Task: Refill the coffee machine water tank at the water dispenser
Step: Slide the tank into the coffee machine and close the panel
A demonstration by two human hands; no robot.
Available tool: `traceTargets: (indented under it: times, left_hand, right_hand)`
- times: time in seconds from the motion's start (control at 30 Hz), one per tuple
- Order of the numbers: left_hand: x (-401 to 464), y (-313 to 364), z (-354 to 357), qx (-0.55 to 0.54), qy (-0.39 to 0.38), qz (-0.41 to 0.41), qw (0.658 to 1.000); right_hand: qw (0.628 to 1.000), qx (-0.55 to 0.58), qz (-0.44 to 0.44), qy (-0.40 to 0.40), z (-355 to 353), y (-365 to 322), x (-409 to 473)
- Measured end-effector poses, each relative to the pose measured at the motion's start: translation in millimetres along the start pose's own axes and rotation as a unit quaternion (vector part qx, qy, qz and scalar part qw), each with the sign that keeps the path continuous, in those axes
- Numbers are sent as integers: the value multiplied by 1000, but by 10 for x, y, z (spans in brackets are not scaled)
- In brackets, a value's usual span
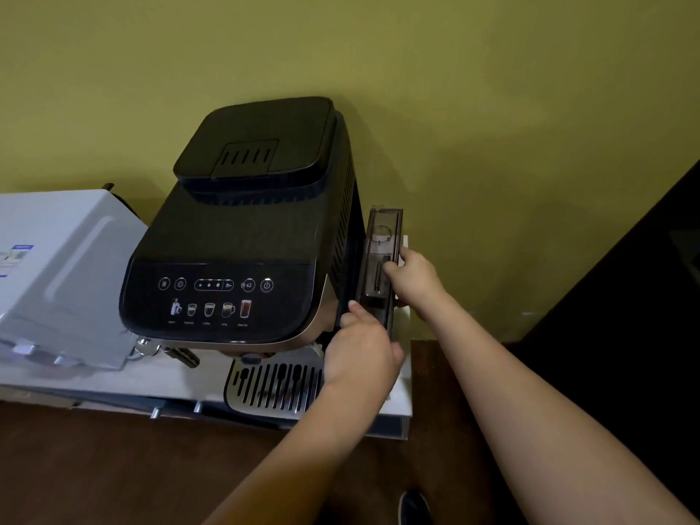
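Nearest: right forearm, reaching in from bottom right toward right hand (414,276), fingers closed on the outer side of the water tank (382,255) near its top. Left hand (360,352) lower down at the tank's front edge, thumb up against the gap between tank and machine, fingers curled round the tank's front lower part; grip looks closed, fingertips hidden.

Water tank: narrow, tall, smoky translucent plastic, dark lid with a round moulded mark and a slot, standing upright along the right side of the coffee machine (242,236), top slightly apart from the housing. Water level can't tell.

Coffee machine: black glossy top, bean lid with vent slots, touch panel with drink icons and power symbol, metallic trim, slotted drip tray (272,386) at front. Sits at the right end of a white counter (397,409), drip tray overhanging the front edge, tank just inside the right edge. White box-like appliance (64,267) on the left part of the same counter, near the machine. Olive wall behind, brown floor below
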State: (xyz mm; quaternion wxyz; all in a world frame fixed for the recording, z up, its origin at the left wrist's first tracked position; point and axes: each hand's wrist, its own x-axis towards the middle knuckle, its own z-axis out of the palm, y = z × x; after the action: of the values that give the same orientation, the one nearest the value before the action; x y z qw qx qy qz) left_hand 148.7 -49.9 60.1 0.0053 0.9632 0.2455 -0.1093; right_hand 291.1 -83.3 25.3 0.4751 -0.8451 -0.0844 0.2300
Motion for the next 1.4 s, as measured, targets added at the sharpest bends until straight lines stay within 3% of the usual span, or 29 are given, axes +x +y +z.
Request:
traceTargets:
  times: [0.2, 0.43, 0.57, 0.97, 1.1, 1.4]
  left_hand:
    - [-260, -31, -27, -20, 48, 16, 999]
    - [-1005, -331, -25, -92, 175, 76, 977]
    - [-1414, -631, -3, -124, 211, 89, 966]
    - [-2427, -1611, 437, -130, 144, 78, 978]
    - [-2535, -1595, 525, -145, 116, 48, 981]
    - [-2485, -1364, 533, -177, 148, -11, 973]
  right_hand:
    - [999, 12, -7, 53, -81, 80, -270]
    - [988, 33, -37, 147, -220, 2, -1216]
    - [984, 62, -51, 161, -47, -73, -1781]
    - [988, 84, -49, 124, 984, 40, -2880]
    - [992, 80, -45, 84, 1079, 108, -2904]
    - [998, 16, -59, 4, 1010, -10, -2679]
